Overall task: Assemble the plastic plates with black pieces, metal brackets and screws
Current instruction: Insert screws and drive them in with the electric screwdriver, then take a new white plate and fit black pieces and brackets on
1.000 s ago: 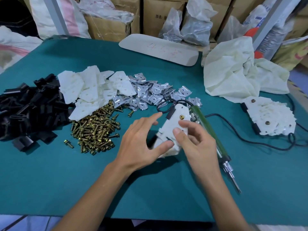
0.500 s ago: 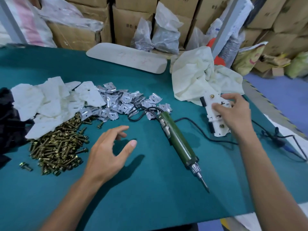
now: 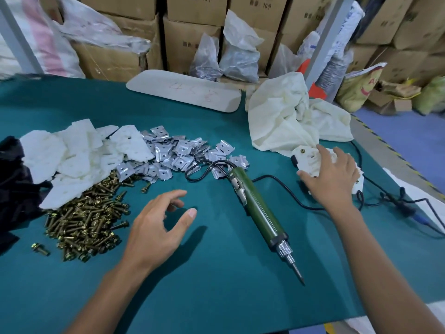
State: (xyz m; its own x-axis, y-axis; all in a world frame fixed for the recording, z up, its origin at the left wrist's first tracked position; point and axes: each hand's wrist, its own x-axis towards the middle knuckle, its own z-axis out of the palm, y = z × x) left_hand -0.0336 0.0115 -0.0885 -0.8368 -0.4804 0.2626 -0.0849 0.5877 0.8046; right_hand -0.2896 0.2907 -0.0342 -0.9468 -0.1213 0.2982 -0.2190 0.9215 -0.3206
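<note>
My left hand (image 3: 156, 227) hovers over the middle of the bench (image 3: 216, 297), fingers loosely curved and released, gripping nothing. Bare teal surface runs from under it to the near edge, bounded on the left by the heap of brass screws (image 3: 84, 222) and on the right by the green electric screwdriver (image 3: 255, 206). The screwdriver lies slanted with its bit toward the near edge. Its black cable (image 3: 277, 179) loops off toward the right edge.

My right hand (image 3: 334, 179) lies close to the right edge, fingers spread and laid flat over the stack of assembled plates (image 3: 305, 155), resting on it rather than clenching it. The top plate is white, with a brass screw head showing near its far corner and a black piece at its left side. The stack touches the crumpled white cloth (image 3: 284, 116) behind it.

Toward the left edge sit the loose white plastic plates (image 3: 79, 155), with the metal brackets (image 3: 173, 153) just beside them and the black pieces (image 3: 14, 179) at the edge itself.
</note>
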